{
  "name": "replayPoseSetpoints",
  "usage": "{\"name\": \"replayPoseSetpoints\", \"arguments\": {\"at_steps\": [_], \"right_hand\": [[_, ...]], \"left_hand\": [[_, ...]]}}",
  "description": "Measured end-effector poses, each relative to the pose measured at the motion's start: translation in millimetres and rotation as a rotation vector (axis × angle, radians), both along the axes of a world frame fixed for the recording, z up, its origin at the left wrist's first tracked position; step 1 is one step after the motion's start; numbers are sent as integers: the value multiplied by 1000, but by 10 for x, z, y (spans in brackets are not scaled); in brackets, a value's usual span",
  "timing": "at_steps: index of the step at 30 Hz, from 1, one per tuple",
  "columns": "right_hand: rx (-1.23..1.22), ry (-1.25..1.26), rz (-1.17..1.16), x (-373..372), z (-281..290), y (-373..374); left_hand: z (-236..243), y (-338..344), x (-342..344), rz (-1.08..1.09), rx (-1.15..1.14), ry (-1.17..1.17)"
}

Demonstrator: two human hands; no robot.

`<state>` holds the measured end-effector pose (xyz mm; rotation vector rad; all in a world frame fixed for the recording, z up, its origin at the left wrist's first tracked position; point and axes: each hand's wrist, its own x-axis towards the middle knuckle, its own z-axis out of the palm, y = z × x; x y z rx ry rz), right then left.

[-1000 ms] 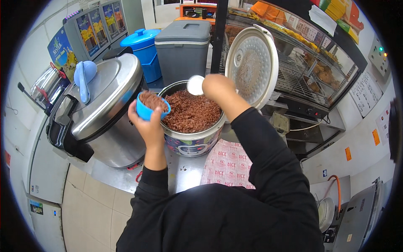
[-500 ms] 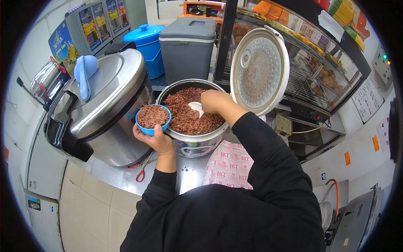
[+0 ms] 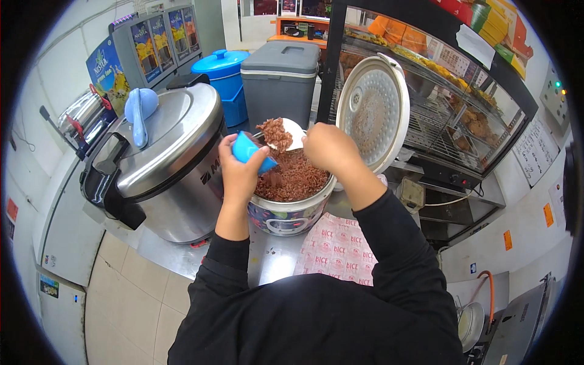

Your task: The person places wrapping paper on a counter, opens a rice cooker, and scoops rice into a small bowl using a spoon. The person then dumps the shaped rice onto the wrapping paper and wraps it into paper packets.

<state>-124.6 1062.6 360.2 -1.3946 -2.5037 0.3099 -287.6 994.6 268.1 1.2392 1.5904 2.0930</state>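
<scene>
My left hand (image 3: 238, 173) is closed around a small blue bowl (image 3: 246, 149), tipped steeply to the right over an open rice cooker (image 3: 286, 213). The bowl's inside faces away from view. In my right hand (image 3: 331, 149) is a white rice paddle (image 3: 295, 131), raised beside the bowl with a clump of reddish-brown rice (image 3: 275, 132) on it. More of the same rice (image 3: 298, 179) fills the cooker below, and some grains seem blurred in a fall under the bowl. The cooker's hinged lid (image 3: 374, 115) stands up to the right.
A large steel cooker (image 3: 182, 182) stands close on the left, a light-blue scoop (image 3: 139, 115) on its lid. Behind are a blue lidded bucket (image 3: 228, 85) and a grey cooler box (image 3: 280, 85). A glass food warmer (image 3: 438, 109) rises at right; printed paper (image 3: 334, 249) lies in front.
The bowl, level and full of rice before, has moved up and right and tipped over the cooker. My right hand has lifted the paddle out of the rice, loaded.
</scene>
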Motion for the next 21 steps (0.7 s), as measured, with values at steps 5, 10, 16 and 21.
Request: {"name": "replayPoseSetpoints", "arguments": {"at_steps": [5,10,16,21], "right_hand": [[560,-22,61,-77,-448,-366],[581,91,-23,96,-264,-313],[73,145,115,154,-10,6],[-23,137,240,57,-188,32]], "left_hand": [[232,153,202,-305,-90,-465],[189,221,71,-603,47,-577],[196,211,103,-754,199,-509],[142,235,121,-828,254,-514]]}}
